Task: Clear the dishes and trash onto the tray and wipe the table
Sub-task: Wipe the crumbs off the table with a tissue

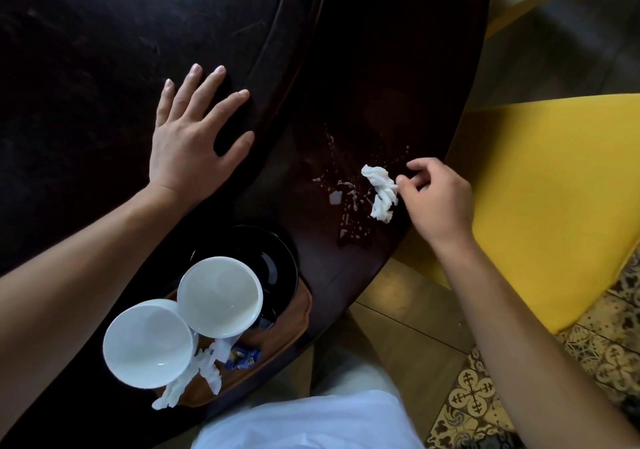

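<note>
A wooden tray [298,313] at the table's near edge holds two white bowls [220,296] [149,343], a black plate [273,258], crumpled napkins [194,376] and a blue wrapper [242,358]. My left hand [194,133] lies flat on the dark table [86,50], fingers spread, holding nothing. My right hand [436,196] pinches a crumpled white tissue [381,189] against the table beside a wet spill with pale specks [346,196].
A yellow chair seat [540,199] stands right beside the table's curved edge. Patterned floor tiles [606,344] lie below right. My white clothing [311,421] shows at the bottom.
</note>
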The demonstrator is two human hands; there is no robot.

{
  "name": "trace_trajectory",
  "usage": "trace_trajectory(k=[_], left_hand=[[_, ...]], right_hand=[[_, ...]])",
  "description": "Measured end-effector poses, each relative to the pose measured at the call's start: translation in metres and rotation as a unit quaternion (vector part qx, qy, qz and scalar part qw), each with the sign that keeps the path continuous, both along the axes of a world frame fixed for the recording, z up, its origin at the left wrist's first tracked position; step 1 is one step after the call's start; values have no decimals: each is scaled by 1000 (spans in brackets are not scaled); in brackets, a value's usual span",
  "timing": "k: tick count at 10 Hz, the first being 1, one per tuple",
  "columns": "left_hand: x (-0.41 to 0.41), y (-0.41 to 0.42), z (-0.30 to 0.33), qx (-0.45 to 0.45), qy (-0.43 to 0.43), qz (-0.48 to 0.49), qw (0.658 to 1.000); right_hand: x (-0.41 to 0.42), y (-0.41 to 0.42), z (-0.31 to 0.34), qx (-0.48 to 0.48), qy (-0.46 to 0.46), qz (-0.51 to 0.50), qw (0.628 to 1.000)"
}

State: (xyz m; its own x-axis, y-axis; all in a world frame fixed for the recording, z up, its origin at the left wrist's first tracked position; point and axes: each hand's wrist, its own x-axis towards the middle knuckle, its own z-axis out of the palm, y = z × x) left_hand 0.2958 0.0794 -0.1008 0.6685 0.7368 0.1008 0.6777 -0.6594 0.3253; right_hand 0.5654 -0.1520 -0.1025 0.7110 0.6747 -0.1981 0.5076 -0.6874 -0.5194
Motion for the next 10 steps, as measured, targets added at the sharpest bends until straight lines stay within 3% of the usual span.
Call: trace_trajectory(k=[3,5,6,7,8,9,10], left_hand=[[0,0,-1,7,-6,0,1000],[-1,0,-2,6,-7,-1,1000],[0,1,-1,4,-7,-2,1000],[-1,0,-2,6,-9,-1,1000],[-2,0,-3,9,-8,-2,1000],[-1,-1,-2,10,-12,0,1000],[-1,0,-2,11,-12,-1,1000]], right_hand=[[-44,-7,-1,-30,-36,109,993],[-59,-19,9,46,-20,185,981],[-75,-31,5,53,-24,273,960],[-74,-26,-7,49,-50,295,953],[-57,5,-12,41,-88,266,959],[-29,42,-12,37,-98,176,979],[-12,63,-5,53,-81,132,987]])
